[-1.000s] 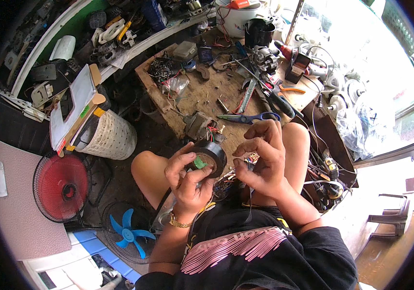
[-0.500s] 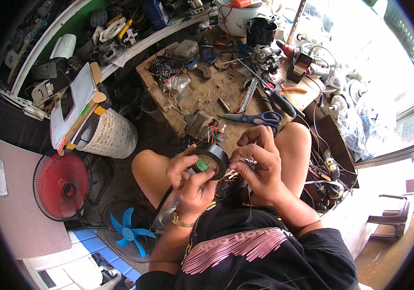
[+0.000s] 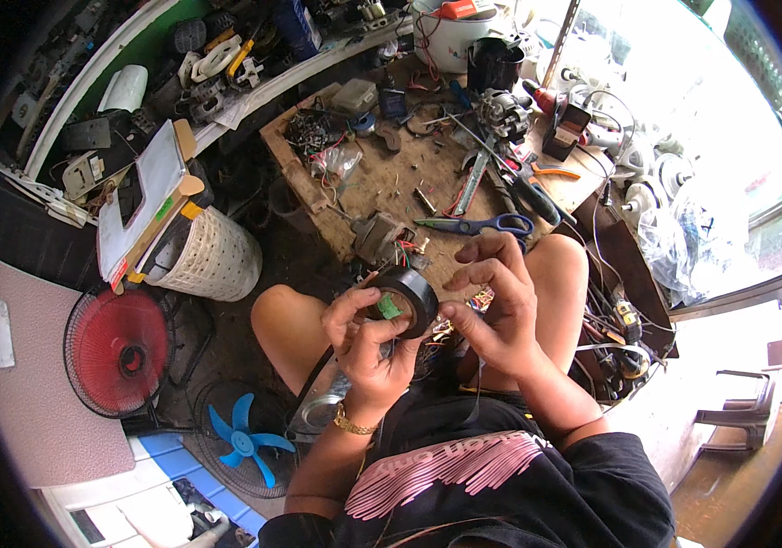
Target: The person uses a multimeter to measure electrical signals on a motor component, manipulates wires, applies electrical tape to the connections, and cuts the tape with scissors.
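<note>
My left hand (image 3: 371, 352) grips a roll of black electrical tape (image 3: 420, 294), with its fingers and thumb around the rim and core. A scrap of green shows inside the roll's core. Close by on the right, my right hand (image 3: 505, 315) has its thumb tip at the tape's outer edge. Its index finger is lifted off the thumb, and the other fingers are loosely curled and spread. Beneath both hands, a bundle of coloured wires (image 3: 480, 300) shows partly in my lap. Just beyond the roll sits a small motor (image 3: 378, 239) with wire ends sticking out.
On the wooden worktable (image 3: 368, 187) lie blue-handled scissors (image 3: 491, 225), orange-handled pliers (image 3: 551, 171) and loose parts. A perforated white basket (image 3: 213, 256), a red fan (image 3: 121, 352) and a blue-bladed fan (image 3: 243, 443) stand left. A box of cables (image 3: 624, 320) is at right.
My right thumb and index finger have come apart from their pinch at the tape's edge. The roll and my left hand have shifted slightly right.
</note>
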`<state>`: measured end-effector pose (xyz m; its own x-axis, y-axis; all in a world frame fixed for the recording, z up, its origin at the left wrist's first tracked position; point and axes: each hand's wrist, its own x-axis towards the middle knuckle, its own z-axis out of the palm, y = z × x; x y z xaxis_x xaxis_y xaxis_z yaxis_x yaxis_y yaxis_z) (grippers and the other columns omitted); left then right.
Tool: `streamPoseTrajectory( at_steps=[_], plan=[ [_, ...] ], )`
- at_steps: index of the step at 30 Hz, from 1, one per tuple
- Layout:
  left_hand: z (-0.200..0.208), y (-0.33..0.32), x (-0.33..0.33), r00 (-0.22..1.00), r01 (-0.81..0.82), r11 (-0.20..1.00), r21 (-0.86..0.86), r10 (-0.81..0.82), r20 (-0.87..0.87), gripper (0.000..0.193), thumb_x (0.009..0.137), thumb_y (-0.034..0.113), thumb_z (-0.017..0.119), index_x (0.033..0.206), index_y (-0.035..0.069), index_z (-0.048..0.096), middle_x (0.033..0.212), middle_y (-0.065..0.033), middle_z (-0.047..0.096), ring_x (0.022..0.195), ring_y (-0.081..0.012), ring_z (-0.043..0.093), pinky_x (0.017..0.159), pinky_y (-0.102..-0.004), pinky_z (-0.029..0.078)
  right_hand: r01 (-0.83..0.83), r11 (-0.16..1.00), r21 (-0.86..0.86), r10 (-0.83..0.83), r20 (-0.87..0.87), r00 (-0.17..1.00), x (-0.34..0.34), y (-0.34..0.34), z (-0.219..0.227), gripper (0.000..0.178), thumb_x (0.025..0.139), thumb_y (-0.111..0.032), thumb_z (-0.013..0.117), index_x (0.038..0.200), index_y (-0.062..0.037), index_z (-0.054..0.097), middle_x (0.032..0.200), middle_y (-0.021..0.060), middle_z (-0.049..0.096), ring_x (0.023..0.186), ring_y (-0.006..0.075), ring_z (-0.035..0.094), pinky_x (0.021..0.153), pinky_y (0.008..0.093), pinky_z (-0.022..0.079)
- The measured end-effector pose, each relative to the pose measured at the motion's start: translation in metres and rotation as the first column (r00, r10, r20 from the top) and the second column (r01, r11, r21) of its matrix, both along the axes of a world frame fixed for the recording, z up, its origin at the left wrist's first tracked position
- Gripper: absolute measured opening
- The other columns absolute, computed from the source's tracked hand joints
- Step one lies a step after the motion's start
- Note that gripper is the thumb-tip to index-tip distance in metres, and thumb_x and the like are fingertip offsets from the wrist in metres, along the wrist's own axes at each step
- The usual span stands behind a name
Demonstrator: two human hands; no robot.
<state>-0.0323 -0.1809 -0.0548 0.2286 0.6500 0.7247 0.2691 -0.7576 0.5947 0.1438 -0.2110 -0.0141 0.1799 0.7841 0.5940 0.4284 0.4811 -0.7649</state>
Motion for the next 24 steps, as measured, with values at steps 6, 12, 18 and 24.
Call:
streamPoseTrajectory(
  at_steps=[6,12,18,24],
  plan=[
    [0.002,0.004,0.002,1.000,-0.019,0.999,0.028,0.019,-0.018,0.024,0.081,0.019,0.080,0.092,0.009,0.061,0.122,-0.0127,0.045,0.110,-0.0293,0.052,0.096,-0.0430,0.046,0.080,0.997,0.005,-0.080,0.186,0.979,0.005,-0.001,0.009,0.020,0.067,-0.011,0.079,0.085,-0.0124,0.071,0.098,0.0082,0.057,0.091,0.0271,0.051,0.079,0.0364,0.041],
    [0.001,0.018,-0.007,0.990,0.069,0.976,0.205,-0.042,-0.136,0.022,0.080,0.018,0.079,0.089,0.010,0.061,0.117,-0.0110,0.044,0.109,-0.0317,0.053,0.097,-0.0505,0.051,0.158,0.987,-0.010,-0.142,0.381,0.913,0.007,-0.002,0.015,0.023,0.060,-0.012,0.076,0.081,-0.0152,0.068,0.094,0.0049,0.055,0.087,0.0265,0.048,0.075,0.0370,0.037],
    [0.004,0.018,-0.002,0.990,0.079,0.969,0.235,-0.049,-0.131,0.022,0.081,0.018,0.079,0.090,0.009,0.061,0.119,-0.0115,0.045,0.109,-0.0307,0.052,0.092,-0.0450,0.051,0.253,0.966,0.058,-0.248,0.490,0.836,-0.002,0.001,0.011,0.025,0.058,-0.015,0.074,0.079,-0.0111,0.061,0.087,0.0071,0.051,0.084,0.0282,0.045,0.075,0.0378,0.035],
    [0.007,0.008,0.005,1.000,-0.012,0.997,-0.077,0.010,-0.024,0.022,0.080,0.017,0.078,0.094,0.008,0.064,0.119,-0.0136,0.050,0.108,-0.0284,0.053,0.086,-0.0363,0.048,0.112,0.992,0.055,-0.124,0.355,0.927,0.003,0.003,0.003,0.031,0.060,-0.020,0.077,0.087,-0.0131,0.064,0.097,0.0078,0.054,0.089,0.0294,0.047,0.075,0.0392,0.035]
  ],
)
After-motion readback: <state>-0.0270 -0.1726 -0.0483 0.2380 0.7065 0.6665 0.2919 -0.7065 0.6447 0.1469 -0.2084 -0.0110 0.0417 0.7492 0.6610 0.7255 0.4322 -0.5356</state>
